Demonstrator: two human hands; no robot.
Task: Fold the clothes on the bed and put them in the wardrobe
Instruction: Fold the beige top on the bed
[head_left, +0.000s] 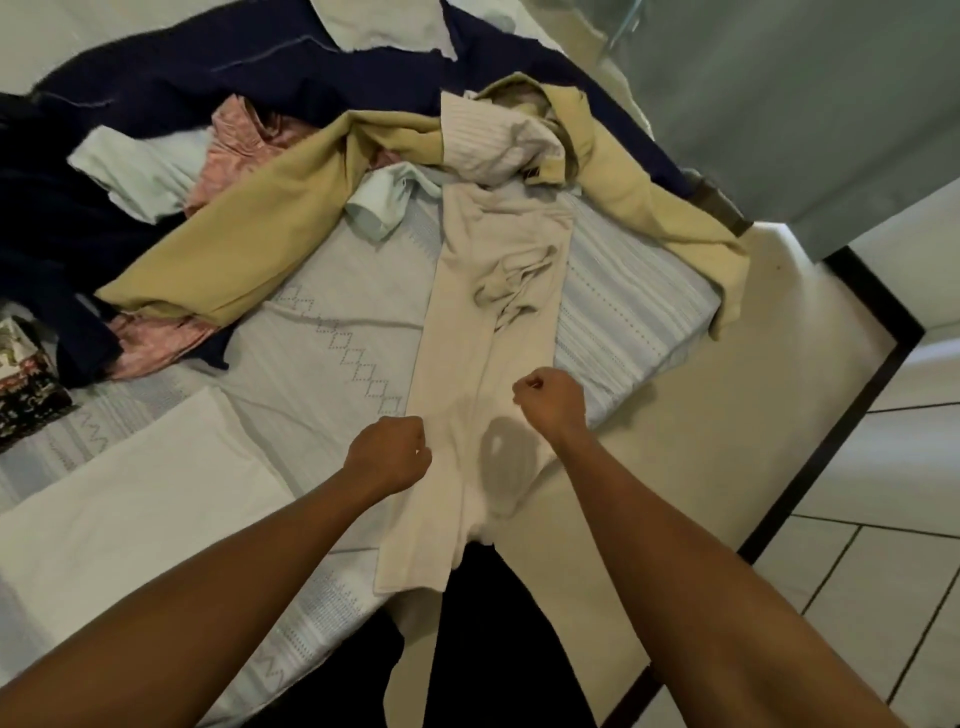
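A long cream garment (483, 332) lies stretched down the pale bed sheet (322, 343), its near end hanging over the bed's edge. My left hand (387, 454) grips its left edge with curled fingers. My right hand (550, 402) grips its right edge in a fist. A pile of unfolded clothes sits beyond: a mustard garment (249, 234), a pink one (244, 140), a pale mint one (140, 166), a ribbed white knit (493, 140) and dark navy fabric (218, 67).
A folded white cloth (130, 509) lies on the bed at the left. A patterned dark item (26, 384) is at the far left edge. Right of the bed are a cream floor with a dark border (841, 415), white tiles and a grey panel (805, 104).
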